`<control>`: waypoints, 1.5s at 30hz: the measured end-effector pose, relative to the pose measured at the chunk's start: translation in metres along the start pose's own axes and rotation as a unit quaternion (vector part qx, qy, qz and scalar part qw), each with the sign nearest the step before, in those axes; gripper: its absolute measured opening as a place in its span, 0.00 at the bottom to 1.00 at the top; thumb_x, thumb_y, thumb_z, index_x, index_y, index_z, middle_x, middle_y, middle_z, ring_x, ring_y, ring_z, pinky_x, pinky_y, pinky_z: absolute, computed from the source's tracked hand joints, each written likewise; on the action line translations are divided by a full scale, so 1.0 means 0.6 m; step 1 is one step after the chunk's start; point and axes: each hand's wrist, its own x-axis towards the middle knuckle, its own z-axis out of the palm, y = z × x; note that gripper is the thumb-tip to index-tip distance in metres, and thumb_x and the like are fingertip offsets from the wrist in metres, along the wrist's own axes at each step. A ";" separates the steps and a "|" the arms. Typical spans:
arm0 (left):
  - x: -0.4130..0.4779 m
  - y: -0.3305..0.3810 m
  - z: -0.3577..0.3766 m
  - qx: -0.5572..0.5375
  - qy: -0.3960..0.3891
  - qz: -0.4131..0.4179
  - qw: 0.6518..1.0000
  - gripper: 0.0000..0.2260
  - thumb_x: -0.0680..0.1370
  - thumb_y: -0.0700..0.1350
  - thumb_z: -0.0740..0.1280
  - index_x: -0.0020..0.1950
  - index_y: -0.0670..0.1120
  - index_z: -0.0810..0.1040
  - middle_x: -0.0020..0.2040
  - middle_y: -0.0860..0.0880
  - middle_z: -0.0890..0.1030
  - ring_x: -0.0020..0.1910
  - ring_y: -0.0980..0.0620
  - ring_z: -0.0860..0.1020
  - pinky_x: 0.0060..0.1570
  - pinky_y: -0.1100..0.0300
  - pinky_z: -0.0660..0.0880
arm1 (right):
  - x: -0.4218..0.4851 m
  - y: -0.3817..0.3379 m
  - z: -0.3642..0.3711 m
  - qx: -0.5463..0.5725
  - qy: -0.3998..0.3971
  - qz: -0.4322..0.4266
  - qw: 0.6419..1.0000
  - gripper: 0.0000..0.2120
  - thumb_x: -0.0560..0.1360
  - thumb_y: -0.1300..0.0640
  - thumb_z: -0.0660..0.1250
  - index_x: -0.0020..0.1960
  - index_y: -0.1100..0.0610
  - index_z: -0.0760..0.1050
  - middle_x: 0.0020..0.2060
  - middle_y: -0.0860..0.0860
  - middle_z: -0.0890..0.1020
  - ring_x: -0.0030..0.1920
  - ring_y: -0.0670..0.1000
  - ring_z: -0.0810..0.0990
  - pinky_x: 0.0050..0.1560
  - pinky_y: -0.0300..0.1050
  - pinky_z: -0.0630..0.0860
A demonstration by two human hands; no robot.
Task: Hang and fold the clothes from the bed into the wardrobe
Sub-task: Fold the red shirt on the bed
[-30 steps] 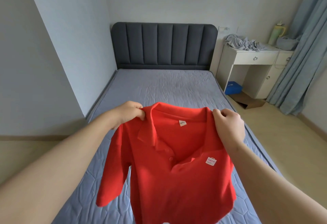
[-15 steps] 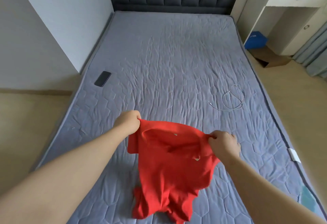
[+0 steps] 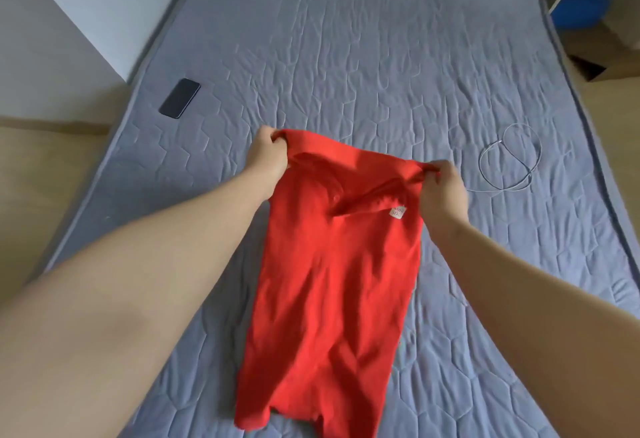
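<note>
Pinching the shoulders of a soft red polo shirt (image 3: pixel 332 264), the left hand (image 3: pixel 268 155) and right hand (image 3: pixel 441 191) spread it flat on the quilted grey bed (image 3: pixel 346 56), a dark flat phone (image 3: pixel 180 98) beyond the left hand

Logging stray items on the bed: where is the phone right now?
In the head view the dark phone lies on the mattress near its left edge, beyond and left of the left hand gripping the red shirt.
</note>
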 end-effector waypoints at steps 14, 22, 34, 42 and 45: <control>-0.069 -0.298 0.096 0.197 -0.249 -0.022 0.948 0.27 0.78 0.35 0.60 0.75 0.47 0.57 0.70 0.41 0.68 0.68 0.45 0.69 0.62 0.59 0.67 | -0.099 0.261 0.117 -0.027 -0.185 0.121 0.975 0.31 0.74 0.66 0.56 0.75 0.52 0.54 0.69 0.55 0.69 0.61 0.58 0.74 0.59 0.49 0.70; -0.235 -0.479 0.060 0.346 -0.317 -0.040 0.882 0.20 0.76 0.41 0.65 0.67 0.49 0.70 0.65 0.48 0.75 0.63 0.50 0.73 0.62 0.60 0.68 | -0.274 0.428 0.110 0.006 -0.205 0.331 0.921 0.19 0.73 0.73 0.50 0.57 0.58 0.68 0.48 0.55 0.77 0.36 0.50 0.75 0.35 0.38 0.70; -0.364 -0.615 0.108 0.583 -0.348 0.112 0.725 0.45 0.68 0.53 0.72 0.75 0.58 0.46 0.75 0.48 0.51 0.71 0.46 0.59 0.63 0.48 0.66 | -0.327 0.526 0.151 -0.132 -0.231 0.234 0.935 0.09 0.72 0.66 0.60 0.49 0.60 0.77 0.49 0.59 0.77 0.51 0.58 0.76 0.51 0.46 0.72; -0.343 -0.581 0.110 0.461 -0.259 -0.018 0.849 0.10 0.78 0.44 0.60 0.54 0.49 0.78 0.54 0.48 0.81 0.55 0.45 0.78 0.50 0.55 0.72 | -0.380 0.555 0.048 0.051 -0.148 0.402 0.902 0.10 0.76 0.60 0.60 0.36 0.60 0.70 0.34 0.56 0.73 0.37 0.53 0.70 0.39 0.46 0.67; -0.374 -0.569 0.126 0.461 -0.296 -0.058 0.835 0.09 0.77 0.44 0.61 0.56 0.49 0.76 0.55 0.49 0.80 0.55 0.47 0.77 0.51 0.56 0.73 | -0.373 0.558 0.017 0.084 -0.104 0.434 0.891 0.09 0.77 0.61 0.59 0.38 0.59 0.70 0.33 0.56 0.73 0.32 0.53 0.70 0.37 0.47 0.69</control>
